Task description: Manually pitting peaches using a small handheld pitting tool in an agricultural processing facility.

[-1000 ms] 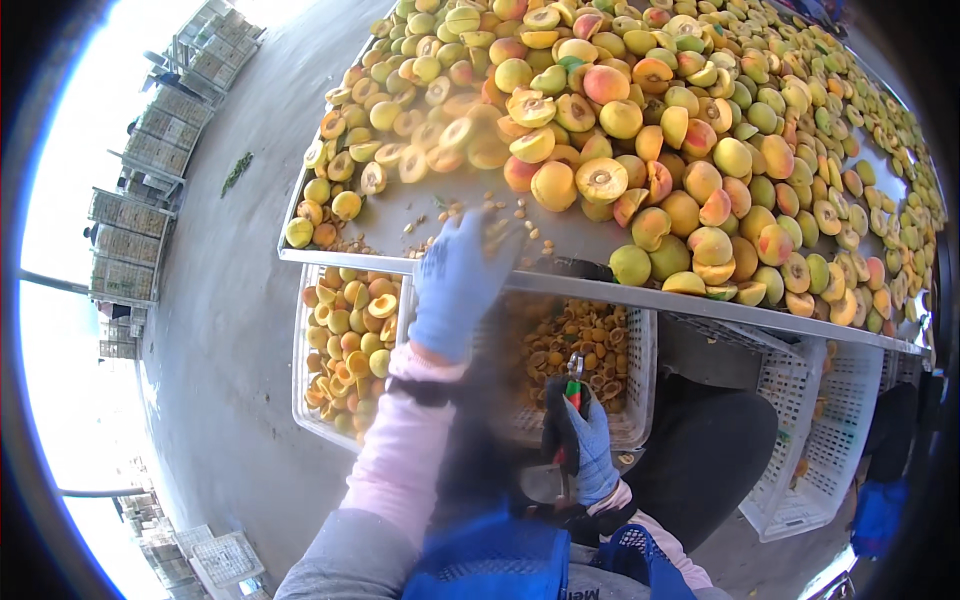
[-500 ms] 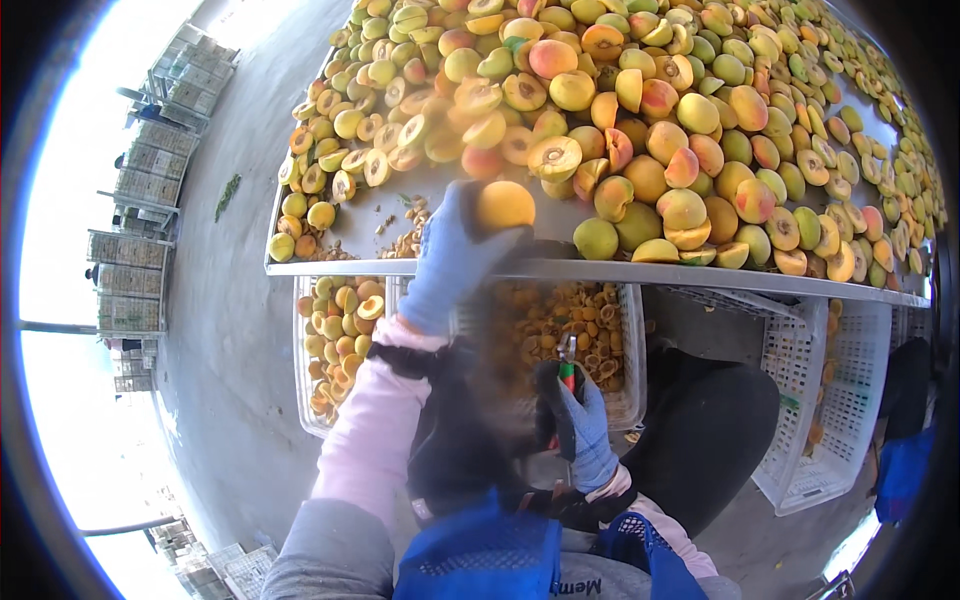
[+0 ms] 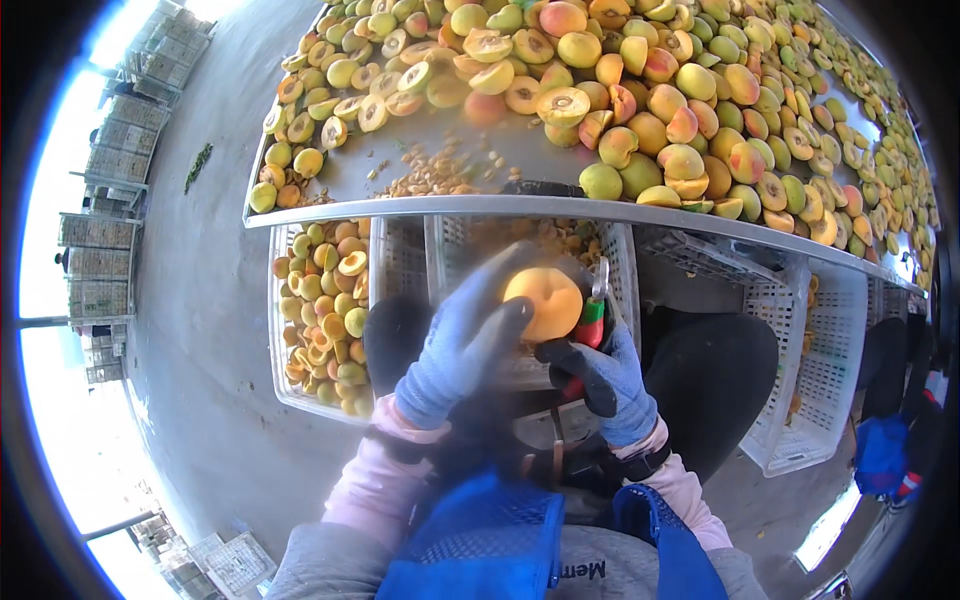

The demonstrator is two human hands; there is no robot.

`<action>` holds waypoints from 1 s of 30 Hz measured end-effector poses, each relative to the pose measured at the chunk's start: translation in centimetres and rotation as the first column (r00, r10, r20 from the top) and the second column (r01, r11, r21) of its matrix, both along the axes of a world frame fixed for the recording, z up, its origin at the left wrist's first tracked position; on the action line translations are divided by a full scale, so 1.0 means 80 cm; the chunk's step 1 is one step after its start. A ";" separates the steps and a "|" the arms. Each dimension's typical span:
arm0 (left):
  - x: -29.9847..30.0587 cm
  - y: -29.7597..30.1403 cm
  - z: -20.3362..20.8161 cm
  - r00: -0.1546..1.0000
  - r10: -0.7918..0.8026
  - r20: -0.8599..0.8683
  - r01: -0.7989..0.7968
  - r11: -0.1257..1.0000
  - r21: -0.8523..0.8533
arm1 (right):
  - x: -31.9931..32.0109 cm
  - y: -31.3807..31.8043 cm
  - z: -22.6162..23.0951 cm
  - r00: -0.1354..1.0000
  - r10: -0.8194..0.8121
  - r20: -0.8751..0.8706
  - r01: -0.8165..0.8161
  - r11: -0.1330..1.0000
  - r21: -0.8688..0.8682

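Observation:
Between the gloved fingers and thumb of my left hand [image 3: 445,360] is a whole orange-yellow apricot [image 3: 548,303], held in front of my lap just below the table edge. My right hand [image 3: 622,392], also in a blue glove with dark fingertips, is closed round a hand tool [image 3: 592,322] with red-and-green grips and a metal tip pointing up. The tool is right beside the apricot; whether they touch cannot be made out. Beyond them, the metal table [image 3: 420,206] carries a heap of whole and halved apricots [image 3: 680,160]. Loose pits [image 3: 430,178] lie near its front edge.
A white crate of apricot halves [image 3: 285,385] stands below the table at left. Another crate [image 3: 625,290] is behind my hands, partly hidden. White crates [image 3: 850,340] stand at right, near another person's blue garment [image 3: 880,455]. Crate stacks [image 3: 100,240] line the far left.
My left hand has brought the apricot from above the table edge down and right, close to the tool. My right hand has risen slightly with the tool. The view has shifted a little.

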State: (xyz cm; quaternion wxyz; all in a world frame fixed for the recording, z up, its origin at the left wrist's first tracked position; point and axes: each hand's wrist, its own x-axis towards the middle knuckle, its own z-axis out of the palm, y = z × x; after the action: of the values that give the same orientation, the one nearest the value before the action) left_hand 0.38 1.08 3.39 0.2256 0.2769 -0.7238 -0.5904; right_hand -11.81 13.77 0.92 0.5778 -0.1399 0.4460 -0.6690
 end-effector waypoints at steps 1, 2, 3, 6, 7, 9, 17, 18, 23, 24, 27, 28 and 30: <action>-0.005 0.009 0.024 0.988 -0.005 0.155 -0.007 0.997 0.082 | 0.003 0.000 0.001 0.995 -0.067 -0.074 0.064 0.997 -0.034; -0.008 0.016 0.002 0.995 0.088 0.057 -0.091 0.995 0.045 | 0.001 -0.001 0.003 0.994 -0.060 -0.086 0.058 0.998 -0.030; -0.006 0.021 0.004 0.989 0.125 0.082 -0.129 0.991 0.036 | -0.002 -0.004 0.008 0.993 0.010 -0.119 -0.010 1.000 -0.006; 0.010 0.024 0.003 0.983 0.168 0.068 -0.152 0.968 -0.198 | -0.005 -0.019 0.034 0.993 0.103 -0.058 -0.099 0.992 0.075; 0.015 0.024 0.001 0.987 0.159 0.037 -0.129 0.901 -0.415 | -0.003 -0.022 0.039 0.993 0.110 0.040 -0.114 0.985 0.127; 0.018 0.025 0.001 0.981 0.190 0.032 -0.162 0.907 -0.390 | -0.002 -0.025 0.037 0.984 0.181 0.000 -0.178 0.971 0.160; 0.012 0.015 -0.036 0.939 0.345 0.006 -0.307 0.827 0.471 | 0.011 -0.049 0.020 0.248 -0.017 -0.969 -0.086 0.996 -0.039; 0.007 0.014 -0.039 0.865 0.502 -0.020 -0.272 0.501 0.821 | 0.008 -0.054 0.025 0.138 -0.001 -0.990 -0.134 0.991 -0.020; 0.032 0.009 -0.081 0.932 0.333 -0.142 -0.359 0.796 -0.487 | -0.042 -0.096 0.041 0.074 -0.091 -0.993 -0.123 0.987 -0.099; 0.033 0.008 -0.083 0.930 0.352 -0.107 -0.367 0.900 -0.234 | -0.057 -0.108 0.039 -0.010 -0.133 -0.991 -0.068 0.989 -0.132; 0.036 0.006 -0.077 0.936 0.350 -0.033 -0.324 0.895 0.306 | -0.093 -0.130 0.017 -0.177 -0.013 -0.984 0.079 0.997 -0.028; 0.040 0.007 -0.067 0.945 0.308 -0.114 -0.312 0.950 -0.028 | -0.096 -0.132 0.011 -0.253 0.071 -0.965 0.192 0.981 0.022; 0.047 0.006 -0.067 0.953 0.250 -0.170 -0.296 0.884 -0.361 | -0.088 -0.117 0.012 -0.287 0.064 -0.956 0.228 0.974 -0.003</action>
State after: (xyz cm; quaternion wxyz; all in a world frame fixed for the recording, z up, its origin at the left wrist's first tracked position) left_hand 4.13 1.56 -2.00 0.3986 0.2915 -0.7639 -0.4155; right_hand -18.87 4.41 1.91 -0.0491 -0.5334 0.7958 -0.2825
